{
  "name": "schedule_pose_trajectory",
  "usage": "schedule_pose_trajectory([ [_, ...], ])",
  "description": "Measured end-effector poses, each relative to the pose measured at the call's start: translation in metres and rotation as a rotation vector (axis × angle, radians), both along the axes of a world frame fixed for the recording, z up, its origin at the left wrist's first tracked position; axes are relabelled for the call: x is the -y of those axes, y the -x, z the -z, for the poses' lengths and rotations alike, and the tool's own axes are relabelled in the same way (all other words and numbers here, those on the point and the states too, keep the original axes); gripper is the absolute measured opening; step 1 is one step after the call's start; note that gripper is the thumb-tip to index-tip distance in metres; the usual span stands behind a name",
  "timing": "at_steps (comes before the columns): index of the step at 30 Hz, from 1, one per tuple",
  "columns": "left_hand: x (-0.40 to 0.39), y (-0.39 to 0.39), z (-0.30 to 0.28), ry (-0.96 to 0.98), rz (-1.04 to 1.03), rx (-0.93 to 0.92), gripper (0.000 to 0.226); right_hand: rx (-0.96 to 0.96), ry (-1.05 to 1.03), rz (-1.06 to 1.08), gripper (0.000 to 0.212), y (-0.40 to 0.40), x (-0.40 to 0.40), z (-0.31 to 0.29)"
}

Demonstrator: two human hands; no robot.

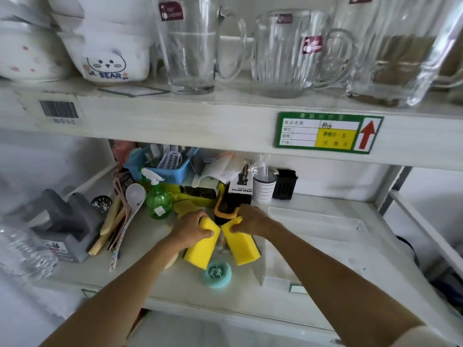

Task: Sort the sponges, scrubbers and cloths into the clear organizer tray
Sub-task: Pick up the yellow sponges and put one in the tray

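Yellow foam is filling both hands: the left hand [190, 227] is wrapping its fingers [206, 232] over the top end of the left sponge [201, 247], and the right hand [250, 220] is pinching the upper corner of the right sponge [241, 244], whose dark green scouring face is showing along its right edge. Both are being gripped at the far end, probably so each can be carried rightward in one move. They are hanging just above the shelf [325, 284], side by side, with a teal mesh scrubber [216, 271] lying loose just below them. To the right, the clear organizer tray [313, 221] is sitting on the same shelf and seems empty, so the sorting looks barely begun. Behind the hands, a black-and-white box [240, 182] is reading "SPRAY BOTTLE" upside down, a white bowl [107, 61] on the upper shelf is reading "BEAR", and a green price tag [328, 132] is showing a handwritten 5 beside a red arrow.
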State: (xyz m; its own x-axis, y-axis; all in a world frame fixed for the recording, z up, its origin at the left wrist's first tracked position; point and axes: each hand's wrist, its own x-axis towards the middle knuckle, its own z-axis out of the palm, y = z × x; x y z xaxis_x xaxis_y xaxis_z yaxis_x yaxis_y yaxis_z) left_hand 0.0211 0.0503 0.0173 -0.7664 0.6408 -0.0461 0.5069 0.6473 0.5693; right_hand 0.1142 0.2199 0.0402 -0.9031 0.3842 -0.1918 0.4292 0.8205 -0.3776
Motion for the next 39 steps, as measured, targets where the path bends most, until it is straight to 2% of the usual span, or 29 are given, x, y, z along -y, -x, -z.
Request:
schedule_pose_trajectory([
  [5,-0.029,-0.029,-0.012,-0.135,-0.058,-0.024,0.047,-0.101,-0.038,0.105,0.054,-0.037,-0.008,-0.026],
  [9,-0.058,-0.062,-0.023,-0.158,-0.017,-0.071,0.047,-0.045,-0.102,0.170,0.056,-0.068,-0.023,-0.035],
  [13,-0.079,-0.091,-0.024,-0.107,0.032,-0.110,0.060,-0.032,-0.111,0.272,0.042,-0.100,-0.035,-0.034],
  [18,-0.093,-0.121,-0.012,-0.095,-0.025,-0.129,0.055,-0.136,-0.062,0.411,0.044,-0.128,-0.031,-0.026],
  [24,-0.095,-0.148,-0.001,-0.018,-0.058,-0.291,0.047,-0.138,-0.015,0.429,0.046,-0.140,-0.020,-0.007],
  [32,-0.091,-0.155,0.016,-0.083,0.042,-0.183,0.046,-0.109,-0.012,0.380,0.042,-0.143,-0.008,0.010],
  [39,-0.089,-0.151,0.025,-0.072,0.221,-0.060,0.057,-0.037,0.092,0.322,0.025,-0.140,-0.014,0.013],
])
